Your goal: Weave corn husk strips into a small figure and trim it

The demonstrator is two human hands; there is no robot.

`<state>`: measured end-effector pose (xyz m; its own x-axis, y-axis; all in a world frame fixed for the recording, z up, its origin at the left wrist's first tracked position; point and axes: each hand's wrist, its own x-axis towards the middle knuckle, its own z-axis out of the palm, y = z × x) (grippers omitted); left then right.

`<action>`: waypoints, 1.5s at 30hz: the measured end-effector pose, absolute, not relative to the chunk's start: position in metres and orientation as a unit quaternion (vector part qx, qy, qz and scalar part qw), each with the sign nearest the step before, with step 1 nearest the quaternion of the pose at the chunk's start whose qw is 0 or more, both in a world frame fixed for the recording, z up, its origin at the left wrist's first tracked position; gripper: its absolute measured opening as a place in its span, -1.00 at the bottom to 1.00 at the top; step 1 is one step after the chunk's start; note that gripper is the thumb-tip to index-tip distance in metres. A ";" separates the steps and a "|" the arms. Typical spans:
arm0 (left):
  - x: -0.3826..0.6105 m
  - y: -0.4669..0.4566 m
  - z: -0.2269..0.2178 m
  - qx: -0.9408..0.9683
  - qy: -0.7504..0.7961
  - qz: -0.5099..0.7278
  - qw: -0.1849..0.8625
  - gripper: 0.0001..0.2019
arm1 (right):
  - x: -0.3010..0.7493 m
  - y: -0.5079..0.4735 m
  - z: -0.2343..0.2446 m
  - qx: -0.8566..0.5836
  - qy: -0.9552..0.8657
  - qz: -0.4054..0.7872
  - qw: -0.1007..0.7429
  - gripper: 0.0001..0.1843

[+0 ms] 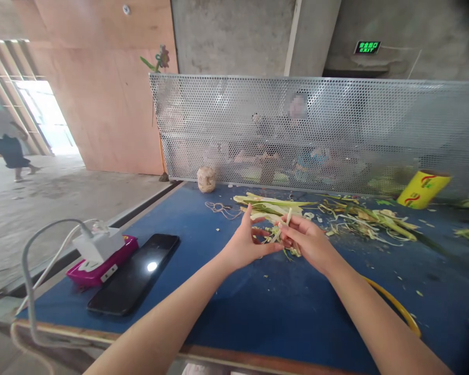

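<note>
A pale, narrow strip of plant leaf or stalk (288,216) is pinched between the thumb and fingers of my right hand (310,240), its tip pointing up. Close by on the left, my left hand (247,240) is open, thumb raised and fingers spread in a curve towards the strip's lower end. Whether those fingertips touch the strip, I cannot tell. Behind and beneath both hands, long pale-green leaves (271,204) and shredded bits lie on the blue tabletop (254,307).
A black phone (135,273) lies left, beside a magenta power strip (115,262) with a white charger (97,242). Leaf scraps (391,221) and a yellow roll (424,189) are at right. A perforated metal screen (226,120) closes the far edge; a person (299,125) sits behind.
</note>
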<state>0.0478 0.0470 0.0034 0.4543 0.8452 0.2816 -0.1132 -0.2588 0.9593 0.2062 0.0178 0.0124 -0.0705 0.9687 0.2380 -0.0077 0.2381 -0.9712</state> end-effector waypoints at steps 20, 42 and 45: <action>0.046 0.046 0.021 0.584 0.305 0.514 0.549 -0.06 | 0.204 0.016 0.008 -0.388 -0.590 0.492 0.509 -0.76; 0.048 0.043 0.010 0.613 0.216 0.464 0.602 0.10 | 0.196 0.010 0.010 -0.375 -0.611 0.492 0.494 -0.28; 0.048 0.044 0.012 0.622 0.237 0.469 0.581 0.03 | 0.196 0.010 0.010 -0.375 -0.619 0.489 0.487 -0.29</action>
